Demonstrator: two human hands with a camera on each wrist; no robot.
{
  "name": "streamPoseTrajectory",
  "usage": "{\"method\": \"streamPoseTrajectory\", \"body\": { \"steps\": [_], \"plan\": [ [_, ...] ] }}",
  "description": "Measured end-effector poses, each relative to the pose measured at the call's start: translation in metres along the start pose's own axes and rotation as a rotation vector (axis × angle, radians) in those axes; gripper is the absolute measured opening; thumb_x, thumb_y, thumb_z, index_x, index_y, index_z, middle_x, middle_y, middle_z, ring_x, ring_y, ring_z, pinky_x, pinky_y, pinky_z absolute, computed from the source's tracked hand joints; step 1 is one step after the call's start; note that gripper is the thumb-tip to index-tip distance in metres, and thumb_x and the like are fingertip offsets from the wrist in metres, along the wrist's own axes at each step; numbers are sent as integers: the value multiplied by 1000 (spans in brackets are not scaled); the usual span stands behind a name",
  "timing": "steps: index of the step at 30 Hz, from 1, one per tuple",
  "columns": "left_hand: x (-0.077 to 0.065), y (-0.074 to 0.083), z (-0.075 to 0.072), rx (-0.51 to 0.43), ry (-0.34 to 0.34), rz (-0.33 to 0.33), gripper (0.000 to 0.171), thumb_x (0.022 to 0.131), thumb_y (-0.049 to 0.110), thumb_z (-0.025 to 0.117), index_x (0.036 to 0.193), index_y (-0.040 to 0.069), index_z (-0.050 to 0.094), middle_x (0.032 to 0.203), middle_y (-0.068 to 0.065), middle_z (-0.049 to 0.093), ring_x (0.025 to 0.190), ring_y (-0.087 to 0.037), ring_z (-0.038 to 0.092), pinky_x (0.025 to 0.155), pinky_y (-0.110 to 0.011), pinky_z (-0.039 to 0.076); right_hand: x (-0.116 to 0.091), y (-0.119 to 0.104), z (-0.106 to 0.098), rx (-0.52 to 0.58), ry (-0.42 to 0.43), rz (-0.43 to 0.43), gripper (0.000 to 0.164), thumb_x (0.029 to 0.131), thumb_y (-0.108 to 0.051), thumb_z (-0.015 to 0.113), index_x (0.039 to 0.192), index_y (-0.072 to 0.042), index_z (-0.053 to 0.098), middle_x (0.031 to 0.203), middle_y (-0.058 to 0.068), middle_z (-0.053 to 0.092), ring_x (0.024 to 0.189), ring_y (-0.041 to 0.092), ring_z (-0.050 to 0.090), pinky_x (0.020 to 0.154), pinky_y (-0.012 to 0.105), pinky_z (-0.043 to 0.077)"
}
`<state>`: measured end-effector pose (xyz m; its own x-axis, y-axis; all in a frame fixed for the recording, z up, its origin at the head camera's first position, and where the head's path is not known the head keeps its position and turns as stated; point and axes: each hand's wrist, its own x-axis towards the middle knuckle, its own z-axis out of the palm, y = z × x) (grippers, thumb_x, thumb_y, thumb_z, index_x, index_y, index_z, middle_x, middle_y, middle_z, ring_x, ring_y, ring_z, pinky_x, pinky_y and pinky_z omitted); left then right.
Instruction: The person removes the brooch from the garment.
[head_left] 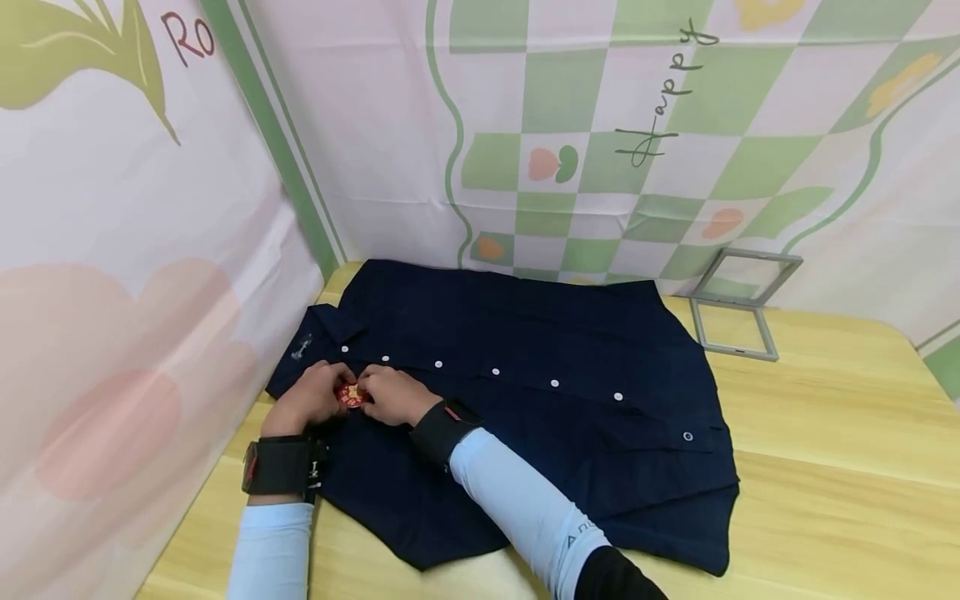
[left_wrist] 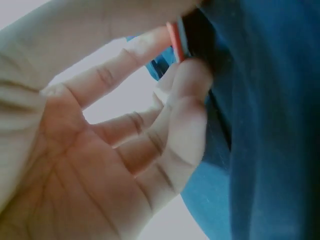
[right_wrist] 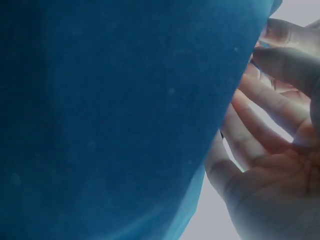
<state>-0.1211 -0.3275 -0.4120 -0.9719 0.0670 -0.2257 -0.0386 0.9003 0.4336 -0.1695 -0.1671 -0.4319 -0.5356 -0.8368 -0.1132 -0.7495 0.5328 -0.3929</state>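
Note:
A dark navy shirt (head_left: 510, 317) lies spread sideways, its collar (head_left: 339, 322) at the left and a row of white buttons (head_left: 496, 372) running across it. Near the collar, a small round red badge (head_left: 351, 395) with a gold pattern sits between both hands. My left hand (head_left: 315, 393) pinches its left side; the left wrist view catches the badge's thin red edge (left_wrist: 175, 42) between thumb and fingers, close against the cloth. From the other side my right hand (head_left: 396, 394) pinches the badge's right edge. Cloth fills much of the right wrist view, and the right fingertips are partly hidden there.
The shirt rests on a light wooden table (head_left: 840, 400). A grey hinged double frame (head_left: 769, 335) stands half-folded at the far right, beside the shirt. Printed curtains (head_left: 360, 125) hang along the back and left edges. A cuff button (head_left: 687, 437) shows on the right.

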Motion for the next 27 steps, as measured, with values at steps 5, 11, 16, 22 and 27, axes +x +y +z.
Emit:
{"method": "streamPoseTrajectory", "body": {
  "steps": [5,11,16,22,27],
  "plan": [
    [1,-5,-1,4,30,58,41,72,-7,74,113,-4,67,100,-17,58,87,-27,55,80,-41,50,1,-1,-2,-15,-12,8,32,98,-22,61,130,-13,64,141,1,54,118,13,59,89,19,48],
    [3,-4,-1,25,11,52,42,76,-2,76,117,-7,67,106,-20,62,94,-31,58,85,-45,51,2,1,-1,25,1,-20,27,100,-17,57,125,-11,66,142,3,54,121,15,58,92,19,48],
    [3,-3,-4,34,-22,46,40,81,4,75,119,-8,66,107,-21,63,97,-32,59,87,-44,52,2,5,-3,84,29,-61,21,99,-16,58,117,-11,68,138,6,57,116,15,60,88,18,48],
    [1,-2,-11,9,-27,44,33,85,7,72,115,-6,68,103,-19,63,93,-29,60,82,-41,52,0,6,-13,144,66,-18,27,99,-21,59,123,-11,67,128,6,60,99,13,59,79,19,48],
    [-4,-5,-11,-22,-9,53,28,86,3,70,112,-4,69,99,-16,65,84,-23,62,75,-36,53,1,-2,-13,130,52,76,24,96,-25,64,117,-14,68,110,4,60,82,11,54,66,20,44]
  ]
}}
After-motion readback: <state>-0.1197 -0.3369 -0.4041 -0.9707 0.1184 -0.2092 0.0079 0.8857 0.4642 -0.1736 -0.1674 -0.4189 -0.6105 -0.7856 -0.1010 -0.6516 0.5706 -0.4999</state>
